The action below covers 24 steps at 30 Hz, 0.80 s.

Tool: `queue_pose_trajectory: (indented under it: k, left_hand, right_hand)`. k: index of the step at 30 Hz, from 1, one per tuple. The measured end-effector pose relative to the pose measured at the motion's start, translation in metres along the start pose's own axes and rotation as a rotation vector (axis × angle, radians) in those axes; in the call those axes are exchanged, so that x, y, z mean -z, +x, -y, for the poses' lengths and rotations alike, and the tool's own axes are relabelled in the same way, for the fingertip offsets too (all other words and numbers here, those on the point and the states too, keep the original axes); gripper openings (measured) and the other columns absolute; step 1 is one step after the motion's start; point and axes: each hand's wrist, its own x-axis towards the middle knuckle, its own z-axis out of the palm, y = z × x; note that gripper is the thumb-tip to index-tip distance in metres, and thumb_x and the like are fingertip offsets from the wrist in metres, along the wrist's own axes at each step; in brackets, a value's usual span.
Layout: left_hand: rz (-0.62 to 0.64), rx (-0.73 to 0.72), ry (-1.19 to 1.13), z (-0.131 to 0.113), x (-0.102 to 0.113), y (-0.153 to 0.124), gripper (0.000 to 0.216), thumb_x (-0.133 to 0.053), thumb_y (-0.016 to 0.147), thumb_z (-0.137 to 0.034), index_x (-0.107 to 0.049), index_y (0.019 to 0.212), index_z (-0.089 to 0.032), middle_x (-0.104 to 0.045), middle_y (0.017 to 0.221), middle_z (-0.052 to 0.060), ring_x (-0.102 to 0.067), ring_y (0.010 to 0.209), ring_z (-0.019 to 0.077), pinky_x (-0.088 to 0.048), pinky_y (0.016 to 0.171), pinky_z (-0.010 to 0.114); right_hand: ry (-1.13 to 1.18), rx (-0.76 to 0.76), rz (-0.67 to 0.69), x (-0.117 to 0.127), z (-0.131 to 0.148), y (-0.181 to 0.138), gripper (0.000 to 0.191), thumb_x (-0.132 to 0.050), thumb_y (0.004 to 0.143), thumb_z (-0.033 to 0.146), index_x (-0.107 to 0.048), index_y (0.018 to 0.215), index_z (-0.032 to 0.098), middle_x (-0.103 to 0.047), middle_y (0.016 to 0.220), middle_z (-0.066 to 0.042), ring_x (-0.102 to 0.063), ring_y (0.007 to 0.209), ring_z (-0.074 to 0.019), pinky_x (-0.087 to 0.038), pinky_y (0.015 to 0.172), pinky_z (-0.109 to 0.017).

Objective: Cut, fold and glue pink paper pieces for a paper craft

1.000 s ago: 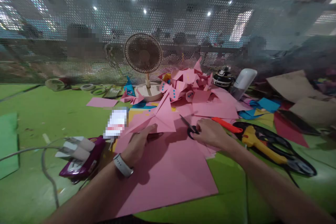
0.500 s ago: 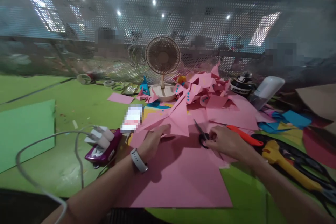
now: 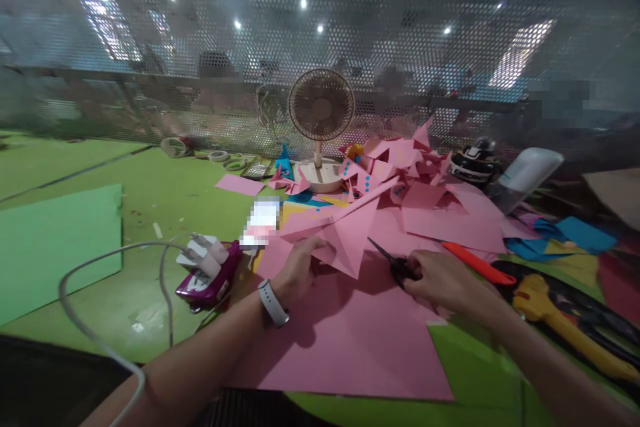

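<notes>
A folded piece of pink paper [image 3: 345,240] is pinched in my left hand [image 3: 299,268], thumb on top, the other fingers partly hidden beneath it. To its right my right hand [image 3: 435,277] is closed round the dark handles of a pair of scissors [image 3: 387,257]. Their blades point up and left toward the folded paper, with a gap between. Whether the blades are apart I cannot tell. Below both hands a large pink sheet [image 3: 350,353] lies flat on the green table [image 3: 480,360].
Pink cut and folded paper [image 3: 400,153] is heaped behind, beside a small fan [image 3: 321,107]. On the left are a phone [image 3: 261,221], a purple device with white plugs [image 3: 210,273] and a looping cable [image 3: 100,257]. An orange-red tool [image 3: 477,263] and a yellow-handled tool [image 3: 565,320] lie right.
The view has shifted slightly left, so everything sits further right. The folded paper has tilted, its lower corner nearer me. The scissors have turned to point more leftward in my right hand.
</notes>
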Motion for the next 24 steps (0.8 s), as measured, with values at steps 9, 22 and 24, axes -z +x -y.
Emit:
queue_pose_trajectory:
  k: [9,22,24]
  left_hand:
    - [0.12,-0.128,0.034,0.007,0.007,0.004,0.013,-0.071,0.062,-0.024,-0.069,0.067,-0.013,-0.067,0.077,0.007,-0.059,0.076,0.0167,-0.047,0.072,0.026]
    - [0.052,-0.045,0.134,-0.003,0.002,-0.006,0.016,-0.067,0.067,-0.03,-0.068,0.073,-0.015,-0.068,0.086,0.008,-0.063,0.069,0.0176,-0.047,0.061,0.027]
    - [0.066,-0.07,0.199,-0.008,0.002,-0.011,0.012,-0.068,0.065,-0.028,-0.069,0.067,-0.016,-0.068,0.078,0.007,-0.062,0.068,0.0171,-0.045,0.062,0.026]
  right_hand:
    - [0.811,-0.01,0.181,-0.007,-0.003,0.005,0.013,-0.053,0.069,0.027,-0.049,0.078,0.018,-0.056,0.057,0.003,-0.058,0.046,-0.0128,-0.039,0.044,-0.022]
    - [1.293,0.096,0.398,-0.007,0.019,-0.01,0.031,-0.068,0.068,0.033,-0.048,0.085,0.016,-0.062,0.073,-0.001,-0.063,0.062,-0.014,-0.051,0.06,-0.027]
    - [1.265,0.092,0.394,-0.009,0.021,-0.011,0.033,-0.069,0.068,0.037,-0.048,0.083,0.016,-0.061,0.071,0.0,-0.061,0.058,-0.0125,-0.051,0.057,-0.027]
